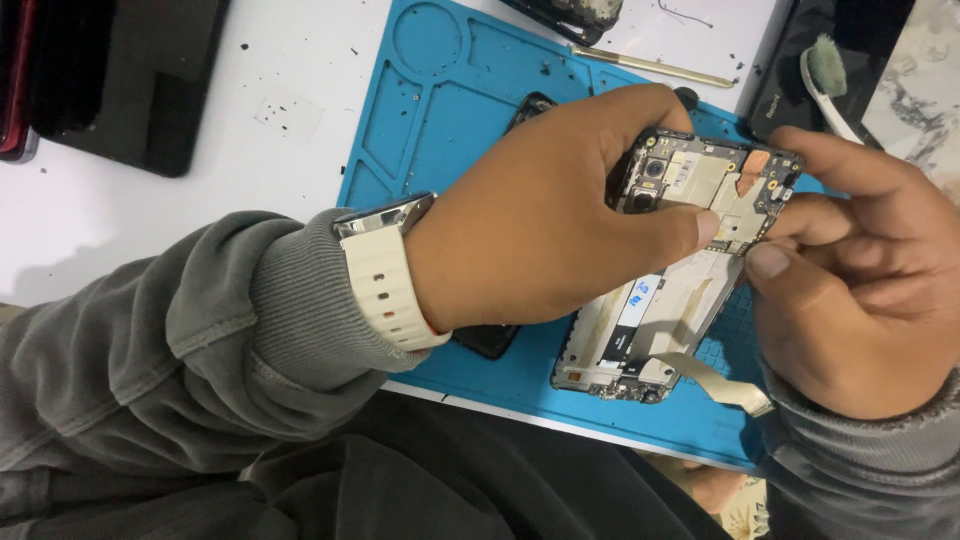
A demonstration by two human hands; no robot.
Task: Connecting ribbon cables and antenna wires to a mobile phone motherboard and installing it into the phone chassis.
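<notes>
An opened smartphone (660, 300) with its back cover off is tilted above a blue repair mat (440, 110). Its circuit board and camera modules are bare at the top end. My left hand (540, 220), with a cream watch strap on the wrist, grips the phone's upper end, thumb across the board. My right hand (860, 270) holds the phone's right edge, fingertips on the board's corner. A tan flex ribbon (725, 385) hangs loose from the lower end. A black panel (490, 338) lies on the mat, mostly hidden under my left hand.
A dark tablet-like device (120, 70) lies at the top left on the white table. A thin yellow stick (655, 65) and a white brush (830, 80) lie near the top right, beside another dark device (800, 90). Small specks of debris dot the mat.
</notes>
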